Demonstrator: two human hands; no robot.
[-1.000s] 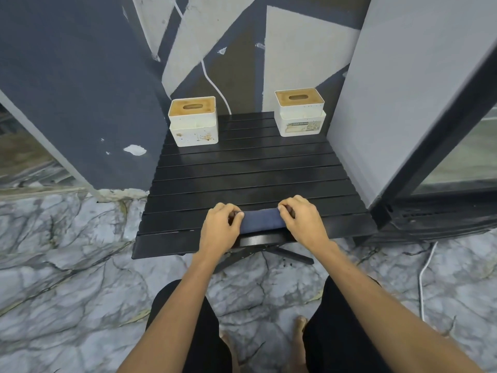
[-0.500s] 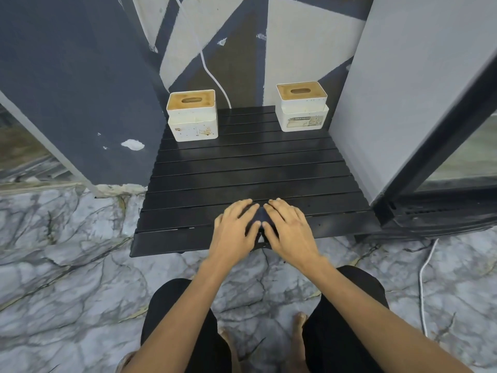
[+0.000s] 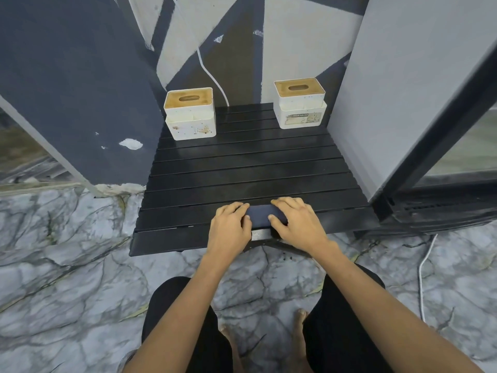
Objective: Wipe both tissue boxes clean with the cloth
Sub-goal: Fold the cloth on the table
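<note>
Two white tissue boxes with wooden lids stand at the far end of a black slatted table [image 3: 250, 170]. The left tissue box [image 3: 190, 115] has brown stains on its front. The right tissue box [image 3: 300, 103] carries a printed label. A folded dark blue cloth [image 3: 262, 216] lies near the table's front edge. My left hand [image 3: 231, 224] holds the cloth's left end and my right hand [image 3: 297, 220] its right end, fingers laid over it. Both hands are far from the boxes.
A dark grey wall panel [image 3: 75, 76] flanks the table on the left and a light grey cabinet side [image 3: 403, 90] on the right. A white cable [image 3: 423, 270] trails over the marble floor at the right. My legs and bare feet are below the table edge.
The hands came together over the cloth half a second ago, then spread apart again, showing a shorter, folded cloth between them. The view has shifted slightly.
</note>
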